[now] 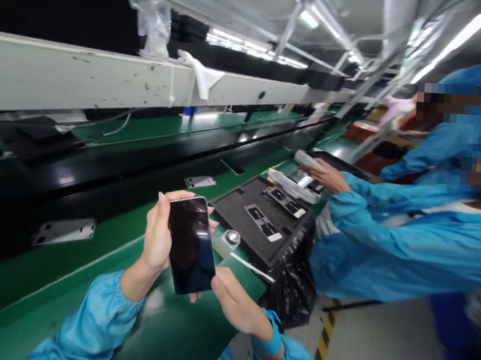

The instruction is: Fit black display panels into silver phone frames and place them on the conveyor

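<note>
Phone [191, 245], one, dark-screened: left grip [158, 235] pinching its sides, right grip [237, 299] its lower corner; apparent step, two-handed holding; next move likely needs steady support.

Phone [192, 245] in left grip [157, 240] and right grip [237, 300]

Your phone [191, 242] has a smooth, glossy, glass-like face, and your sleeves [100, 310] are creased cloth. Around you, the bench top [162, 327] is smooth with a soft sheen, the tray [237, 201] looks matt, and the bag [297, 284] is crinkled, shiny plastic.
</note>
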Demonstrator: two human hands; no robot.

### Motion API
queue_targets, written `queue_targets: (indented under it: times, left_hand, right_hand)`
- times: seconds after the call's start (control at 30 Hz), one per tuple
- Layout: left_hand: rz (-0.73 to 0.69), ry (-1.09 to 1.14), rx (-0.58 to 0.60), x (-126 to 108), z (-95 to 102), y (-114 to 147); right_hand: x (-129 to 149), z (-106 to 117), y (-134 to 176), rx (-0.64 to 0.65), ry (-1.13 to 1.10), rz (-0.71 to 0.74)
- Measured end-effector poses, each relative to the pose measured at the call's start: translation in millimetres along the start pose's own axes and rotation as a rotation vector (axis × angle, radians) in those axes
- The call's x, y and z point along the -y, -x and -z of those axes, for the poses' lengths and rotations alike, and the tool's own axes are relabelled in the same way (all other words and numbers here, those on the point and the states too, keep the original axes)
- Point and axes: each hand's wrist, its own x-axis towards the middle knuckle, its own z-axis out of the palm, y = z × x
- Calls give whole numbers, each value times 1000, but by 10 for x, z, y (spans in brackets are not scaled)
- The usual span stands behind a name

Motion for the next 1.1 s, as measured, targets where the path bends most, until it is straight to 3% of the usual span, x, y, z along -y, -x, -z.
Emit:
queue_targets:
  times: [0.27,0.4,0.57,0.7,0.8,0.97,1.1]
  left_hand:
    - [-65,107,72,-48,-57,135]
    - [-103,131,61,8,-57,141]
    - [-166,83,31,-11,-31,98]
    - [-255,29,-6,-48,-38,93]
    - [-297,10,-103,-61,-47,74]
    - [-268,35,-261,-47,-8,-68]
    - [-184,62,-303,-13,57,-169]
  right_hand:
    - [-234,-76,118,45,-159,4]
    - [-302,-284,37,-62,-337,-49]
    - [-326,-510,-42,-195,-380,-53]
    - [-297,-610,-89,-104,-579,-153]
    - [-241,-674,-163,3,-667,-192]
    - [-136,-629,-297,-72,-591,-309]
    - [-126,-388,-306,-153,-565,-211]
